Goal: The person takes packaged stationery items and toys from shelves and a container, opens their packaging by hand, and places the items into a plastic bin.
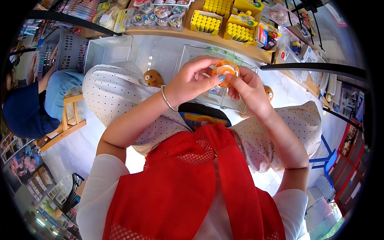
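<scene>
Between both hands, above my lap, is a small round orange see-through item [225, 69] with a paler centre; its exact kind does not show. My left hand [193, 80], a bangle at its wrist, grips it from the left, thumb on its front. From the other side my right hand [249, 85] pinches it with thumb and fingers. Below and behind the hands, a wire basket [185, 54] stands on the floor with some packaged goods inside, partly hidden by my hands.
Ahead, a wooden shelf [164, 33] holds boxes of yellow glue sticks [206, 22] and tubs of colourful pins [162, 12]. Another wire basket [108, 48] and a grey crate [72, 52] stand at left. A person [30, 106] sits on a wooden stool [68, 122] there.
</scene>
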A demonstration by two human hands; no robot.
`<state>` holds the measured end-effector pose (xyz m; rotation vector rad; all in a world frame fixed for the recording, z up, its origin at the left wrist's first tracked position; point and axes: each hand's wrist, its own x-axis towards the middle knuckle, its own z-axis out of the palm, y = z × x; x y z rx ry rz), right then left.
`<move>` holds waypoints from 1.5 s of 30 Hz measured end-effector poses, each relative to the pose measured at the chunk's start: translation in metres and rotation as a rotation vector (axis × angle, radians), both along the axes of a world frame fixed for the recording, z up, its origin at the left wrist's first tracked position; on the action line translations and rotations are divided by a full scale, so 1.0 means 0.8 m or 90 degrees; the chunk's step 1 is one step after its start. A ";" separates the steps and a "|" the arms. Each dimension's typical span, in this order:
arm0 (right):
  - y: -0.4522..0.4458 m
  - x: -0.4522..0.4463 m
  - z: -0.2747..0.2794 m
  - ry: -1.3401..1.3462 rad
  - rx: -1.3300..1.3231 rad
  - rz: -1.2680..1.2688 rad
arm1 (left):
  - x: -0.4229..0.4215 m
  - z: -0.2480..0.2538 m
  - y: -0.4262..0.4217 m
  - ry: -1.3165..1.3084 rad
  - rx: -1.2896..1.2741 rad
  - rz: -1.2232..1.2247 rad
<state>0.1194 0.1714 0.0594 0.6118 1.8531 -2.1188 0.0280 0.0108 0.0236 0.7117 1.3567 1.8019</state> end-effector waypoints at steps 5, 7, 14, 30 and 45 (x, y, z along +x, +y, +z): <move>-0.003 -0.001 0.004 0.017 -0.015 -0.016 | 0.000 -0.001 -0.002 -0.010 0.003 -0.008; -0.003 -0.001 0.002 0.018 -0.011 -0.014 | 0.000 -0.002 -0.002 -0.002 0.012 -0.002; -0.008 -0.001 -0.002 0.048 0.008 -0.010 | -0.008 0.002 -0.004 -0.012 -0.009 -0.062; -0.003 0.001 0.022 0.571 0.515 0.012 | -0.014 0.030 -0.014 0.660 0.075 0.195; 0.002 0.009 0.019 0.763 0.596 0.102 | 0.001 -0.003 -0.021 0.497 0.284 0.004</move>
